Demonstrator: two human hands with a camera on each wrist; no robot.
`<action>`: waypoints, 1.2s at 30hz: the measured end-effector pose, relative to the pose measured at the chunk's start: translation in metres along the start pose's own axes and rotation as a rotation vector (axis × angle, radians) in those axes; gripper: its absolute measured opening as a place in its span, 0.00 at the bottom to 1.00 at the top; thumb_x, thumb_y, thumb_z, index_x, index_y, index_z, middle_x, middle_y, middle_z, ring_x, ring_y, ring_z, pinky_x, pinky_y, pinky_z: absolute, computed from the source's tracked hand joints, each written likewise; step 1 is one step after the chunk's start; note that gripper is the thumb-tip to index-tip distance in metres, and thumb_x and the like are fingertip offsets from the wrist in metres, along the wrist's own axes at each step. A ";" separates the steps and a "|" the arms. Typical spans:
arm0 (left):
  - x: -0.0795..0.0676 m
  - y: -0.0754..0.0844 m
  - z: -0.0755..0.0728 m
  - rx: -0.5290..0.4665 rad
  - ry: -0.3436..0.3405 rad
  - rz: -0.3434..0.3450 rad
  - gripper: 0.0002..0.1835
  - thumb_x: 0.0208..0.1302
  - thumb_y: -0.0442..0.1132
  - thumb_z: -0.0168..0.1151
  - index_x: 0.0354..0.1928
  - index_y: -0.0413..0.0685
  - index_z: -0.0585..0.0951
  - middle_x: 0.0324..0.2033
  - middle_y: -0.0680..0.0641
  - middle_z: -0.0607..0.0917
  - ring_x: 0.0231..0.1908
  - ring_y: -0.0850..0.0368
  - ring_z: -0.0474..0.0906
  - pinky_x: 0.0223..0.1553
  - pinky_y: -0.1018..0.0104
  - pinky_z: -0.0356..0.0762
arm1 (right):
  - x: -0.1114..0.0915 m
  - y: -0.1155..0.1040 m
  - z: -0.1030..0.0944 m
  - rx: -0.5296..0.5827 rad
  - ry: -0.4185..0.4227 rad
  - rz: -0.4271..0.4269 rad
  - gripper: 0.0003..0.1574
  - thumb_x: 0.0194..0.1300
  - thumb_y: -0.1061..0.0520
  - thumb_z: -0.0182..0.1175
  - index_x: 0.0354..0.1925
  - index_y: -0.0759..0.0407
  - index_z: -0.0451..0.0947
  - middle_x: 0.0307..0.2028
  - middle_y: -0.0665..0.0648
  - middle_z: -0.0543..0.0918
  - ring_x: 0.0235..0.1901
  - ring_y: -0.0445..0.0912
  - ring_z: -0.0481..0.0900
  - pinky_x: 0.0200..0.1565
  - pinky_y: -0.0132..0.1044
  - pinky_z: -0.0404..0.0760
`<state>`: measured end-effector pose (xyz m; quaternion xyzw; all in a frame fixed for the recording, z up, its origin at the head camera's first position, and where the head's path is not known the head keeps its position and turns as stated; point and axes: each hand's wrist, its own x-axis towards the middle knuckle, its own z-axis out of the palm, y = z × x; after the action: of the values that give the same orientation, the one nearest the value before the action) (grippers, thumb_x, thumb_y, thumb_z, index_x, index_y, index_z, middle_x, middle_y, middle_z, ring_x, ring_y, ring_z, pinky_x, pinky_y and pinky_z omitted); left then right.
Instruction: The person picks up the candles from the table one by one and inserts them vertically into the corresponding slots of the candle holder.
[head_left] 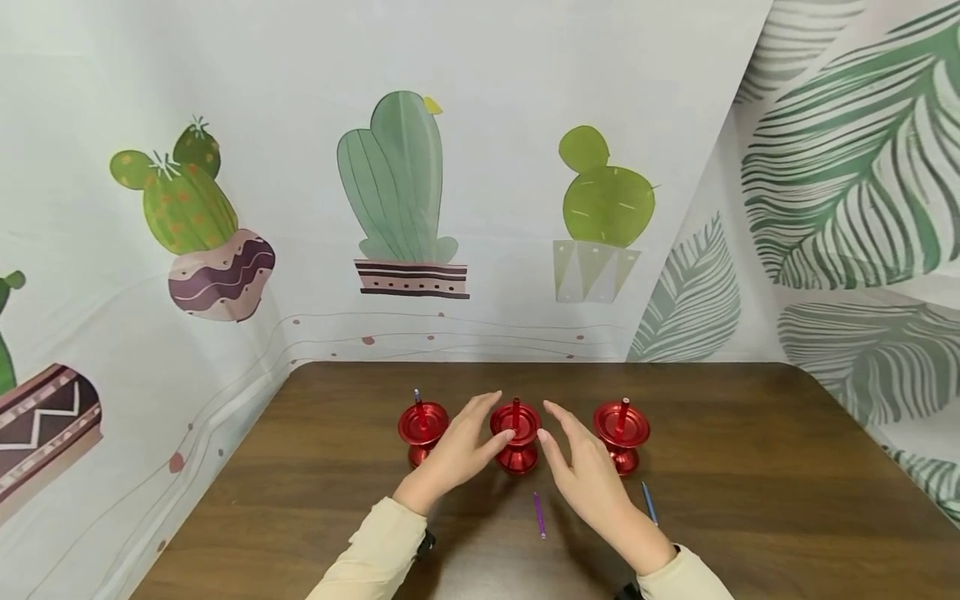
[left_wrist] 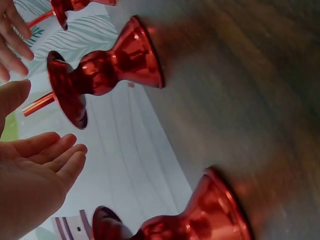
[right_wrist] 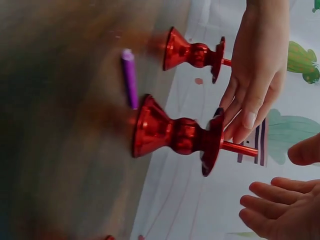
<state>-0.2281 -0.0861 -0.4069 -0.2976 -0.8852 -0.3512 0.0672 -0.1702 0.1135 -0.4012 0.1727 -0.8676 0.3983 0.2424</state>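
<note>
Both hands are held in the air, one on each side of the middle red candle holder (head_left: 517, 457). The left hand (head_left: 459, 452) has its fingers extended, and its thumb overlaps the holder's dish in the head view. The right hand (head_left: 588, 475) is likewise spread, with nothing in its grasp. In the left wrist view a gap shows between the left fingers (left_wrist: 60, 155) and the shiny dish. A bare red tube rises from the middle holder. On the table in front lies a thin purple candle (head_left: 539, 515), and a thin blue candle (head_left: 649, 502) lies beyond the right hand.
To the left stands another red candle holder (head_left: 422, 425), a blue tip (head_left: 417, 392) showing at its tube. A third red candle holder (head_left: 622, 425) is at the right, partly behind the right hand. The brown wooden table (head_left: 750, 500) meets a cactus-printed cloth (head_left: 495, 183) behind.
</note>
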 end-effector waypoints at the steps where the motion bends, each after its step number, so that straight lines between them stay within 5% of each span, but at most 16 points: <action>1: 0.001 -0.002 0.001 0.001 -0.010 -0.007 0.34 0.67 0.45 0.60 0.69 0.38 0.63 0.66 0.41 0.68 0.65 0.47 0.65 0.63 0.52 0.66 | -0.001 0.001 0.001 -0.007 -0.015 0.020 0.28 0.67 0.59 0.60 0.62 0.67 0.70 0.59 0.65 0.76 0.58 0.59 0.74 0.54 0.56 0.74; 12: 0.008 -0.011 0.010 -0.010 -0.064 -0.049 0.38 0.65 0.51 0.62 0.68 0.33 0.63 0.64 0.38 0.69 0.64 0.43 0.67 0.61 0.49 0.68 | -0.012 0.011 0.010 -0.131 -0.305 0.131 0.35 0.68 0.53 0.59 0.64 0.73 0.64 0.64 0.73 0.66 0.66 0.67 0.60 0.60 0.66 0.61; 25: 0.010 -0.011 0.014 -0.024 -0.101 -0.087 0.39 0.63 0.51 0.64 0.67 0.33 0.64 0.60 0.39 0.72 0.60 0.44 0.71 0.59 0.51 0.71 | -0.022 0.011 0.011 -0.209 -0.547 0.204 0.33 0.65 0.51 0.62 0.57 0.76 0.71 0.63 0.76 0.66 0.65 0.70 0.59 0.61 0.67 0.58; 36: 0.010 -0.008 0.012 -0.011 -0.115 -0.105 0.39 0.63 0.51 0.64 0.67 0.33 0.63 0.60 0.39 0.72 0.60 0.44 0.71 0.59 0.52 0.71 | -0.024 0.009 0.014 -0.293 -0.684 0.229 0.43 0.58 0.48 0.69 0.59 0.78 0.68 0.64 0.78 0.64 0.64 0.71 0.60 0.61 0.66 0.60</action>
<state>-0.2403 -0.0783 -0.4170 -0.2707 -0.9000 -0.3416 -0.0040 -0.1586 0.1105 -0.4284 0.1611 -0.9597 0.2143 -0.0847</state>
